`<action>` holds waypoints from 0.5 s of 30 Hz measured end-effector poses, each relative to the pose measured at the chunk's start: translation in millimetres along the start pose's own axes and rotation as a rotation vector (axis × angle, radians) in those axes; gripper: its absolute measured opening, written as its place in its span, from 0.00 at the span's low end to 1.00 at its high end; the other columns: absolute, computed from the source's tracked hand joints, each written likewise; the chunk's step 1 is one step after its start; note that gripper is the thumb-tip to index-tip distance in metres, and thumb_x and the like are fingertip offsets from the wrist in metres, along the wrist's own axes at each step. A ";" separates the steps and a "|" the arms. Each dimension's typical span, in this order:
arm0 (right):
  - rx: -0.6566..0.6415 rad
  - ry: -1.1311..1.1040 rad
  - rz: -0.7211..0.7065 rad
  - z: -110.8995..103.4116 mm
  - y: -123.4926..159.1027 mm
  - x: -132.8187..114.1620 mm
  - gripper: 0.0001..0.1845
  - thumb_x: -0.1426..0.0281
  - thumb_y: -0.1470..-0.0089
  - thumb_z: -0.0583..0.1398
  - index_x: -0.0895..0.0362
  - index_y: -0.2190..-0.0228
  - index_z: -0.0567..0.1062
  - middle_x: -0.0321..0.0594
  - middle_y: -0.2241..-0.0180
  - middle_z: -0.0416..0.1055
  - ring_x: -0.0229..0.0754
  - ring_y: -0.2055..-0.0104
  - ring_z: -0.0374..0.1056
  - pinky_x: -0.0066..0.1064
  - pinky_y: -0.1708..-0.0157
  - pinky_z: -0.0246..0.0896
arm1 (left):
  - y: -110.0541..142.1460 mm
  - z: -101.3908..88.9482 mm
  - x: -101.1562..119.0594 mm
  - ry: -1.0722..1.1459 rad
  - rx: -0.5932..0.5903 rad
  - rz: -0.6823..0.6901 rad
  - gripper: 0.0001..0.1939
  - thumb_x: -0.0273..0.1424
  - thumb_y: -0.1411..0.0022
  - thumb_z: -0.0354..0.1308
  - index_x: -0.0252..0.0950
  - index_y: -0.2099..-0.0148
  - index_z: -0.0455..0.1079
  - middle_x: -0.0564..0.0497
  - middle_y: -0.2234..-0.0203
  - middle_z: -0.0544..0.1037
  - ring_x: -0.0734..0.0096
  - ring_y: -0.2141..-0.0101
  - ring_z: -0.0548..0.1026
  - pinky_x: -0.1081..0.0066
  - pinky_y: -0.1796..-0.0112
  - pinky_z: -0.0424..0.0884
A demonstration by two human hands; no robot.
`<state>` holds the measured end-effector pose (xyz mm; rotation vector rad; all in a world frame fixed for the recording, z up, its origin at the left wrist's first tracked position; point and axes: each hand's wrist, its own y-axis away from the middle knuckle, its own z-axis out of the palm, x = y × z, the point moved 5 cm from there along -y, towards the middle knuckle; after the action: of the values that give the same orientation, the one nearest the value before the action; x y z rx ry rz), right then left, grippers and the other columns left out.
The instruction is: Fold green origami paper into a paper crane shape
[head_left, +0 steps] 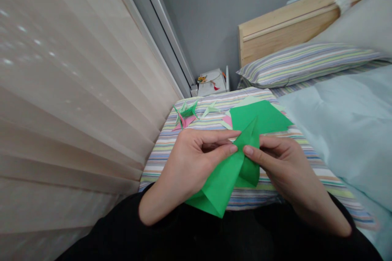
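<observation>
A sheet of green origami paper [225,179], partly folded to a narrow point at its far end, is held up between both hands. My left hand [202,155] pinches its left edge between thumb and fingers. On the opposite edge, my right hand [281,163] grips the paper, its thumb pressed on the top near the crease. The lower part of the paper flares out in loose flaps toward my lap. Just beyond it lies a stack of paper with a green sheet [260,116] on top and pink and pale green edges showing underneath.
Folded paper pieces, one dark green [188,111] and one pale green [211,108], rest on the striped cloth [159,159] at the far left. A pleated curtain [76,110] borders the left side. Light blue bedding [346,118] and a striped pillow [306,65] are on the right.
</observation>
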<state>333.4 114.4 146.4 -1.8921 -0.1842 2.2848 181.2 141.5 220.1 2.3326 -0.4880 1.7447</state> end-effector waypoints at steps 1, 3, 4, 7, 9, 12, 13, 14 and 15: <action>0.002 0.001 0.009 -0.1 0.3 0.8 0.18 0.56 0.47 0.69 0.55 0.80 0.78 0.35 0.78 0.69 0.37 0.75 0.60 0.29 0.75 0.57 | 0.1 -0.1 0.6 -0.008 -0.001 0.004 0.11 0.26 0.45 0.70 0.42 0.59 0.84 0.50 0.65 0.86 0.60 0.64 0.84 0.68 0.64 0.79; 0.003 -0.003 0.022 0.2 1.1 1.8 0.18 0.55 0.48 0.69 0.54 0.80 0.78 0.36 0.77 0.71 0.39 0.74 0.61 0.30 0.74 0.58 | 0.8 -0.2 1.8 -0.034 -0.003 0.011 0.10 0.27 0.45 0.70 0.42 0.59 0.84 0.49 0.63 0.86 0.59 0.61 0.84 0.66 0.60 0.80; 0.003 -0.003 0.028 0.4 1.5 2.1 0.18 0.55 0.48 0.69 0.54 0.80 0.78 0.37 0.77 0.72 0.40 0.73 0.62 0.31 0.74 0.59 | 1.2 -0.3 2.3 -0.047 -0.005 0.015 0.10 0.27 0.45 0.70 0.42 0.59 0.84 0.49 0.62 0.86 0.58 0.60 0.84 0.66 0.58 0.80; -0.001 0.002 0.040 1.6 2.4 1.5 0.17 0.54 0.48 0.69 0.53 0.79 0.79 0.37 0.76 0.73 0.40 0.73 0.63 0.31 0.74 0.60 | 2.4 -0.1 4.1 -0.074 -0.017 0.034 0.10 0.28 0.44 0.70 0.41 0.57 0.84 0.49 0.60 0.86 0.57 0.56 0.84 0.64 0.52 0.79; 0.000 0.006 0.028 2.4 2.8 -1.1 0.15 0.56 0.47 0.69 0.52 0.77 0.81 0.36 0.76 0.73 0.40 0.73 0.64 0.30 0.73 0.61 | 2.7 0.1 4.5 -0.090 -0.025 0.045 0.10 0.28 0.43 0.69 0.41 0.57 0.84 0.50 0.59 0.86 0.58 0.56 0.83 0.64 0.50 0.78; 0.020 0.024 -0.011 3.3 3.6 -8.1 0.11 0.60 0.47 0.69 0.52 0.76 0.81 0.34 0.77 0.72 0.38 0.74 0.64 0.29 0.73 0.61 | 3.0 1.3 3.9 -0.116 -0.048 0.055 0.10 0.27 0.42 0.68 0.42 0.56 0.84 0.50 0.59 0.85 0.57 0.56 0.84 0.63 0.51 0.78; 0.027 0.034 -0.023 3.6 3.9 -10.4 0.11 0.62 0.47 0.69 0.52 0.77 0.81 0.33 0.78 0.72 0.38 0.75 0.64 0.29 0.73 0.60 | 3.2 1.9 3.6 -0.120 -0.056 0.059 0.10 0.27 0.41 0.68 0.42 0.56 0.83 0.51 0.59 0.85 0.58 0.56 0.84 0.63 0.51 0.78; 0.034 0.045 -0.031 3.8 4.1 -12.4 0.11 0.63 0.46 0.69 0.53 0.77 0.80 0.33 0.79 0.71 0.38 0.75 0.63 0.29 0.74 0.60 | 3.4 2.4 3.2 -0.120 -0.061 0.064 0.11 0.27 0.41 0.67 0.42 0.56 0.83 0.50 0.58 0.85 0.58 0.56 0.83 0.63 0.51 0.78; 0.039 0.054 -0.038 4.2 4.1 -13.8 0.11 0.64 0.46 0.69 0.53 0.78 0.80 0.33 0.79 0.70 0.37 0.75 0.63 0.28 0.75 0.59 | 3.7 2.6 3.0 -0.116 -0.062 0.069 0.10 0.27 0.41 0.67 0.41 0.56 0.84 0.50 0.58 0.85 0.58 0.56 0.83 0.63 0.51 0.78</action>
<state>331.6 107.5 159.6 -1.9117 -0.1657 2.1944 182.8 136.7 222.1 2.4100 -0.6393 1.6046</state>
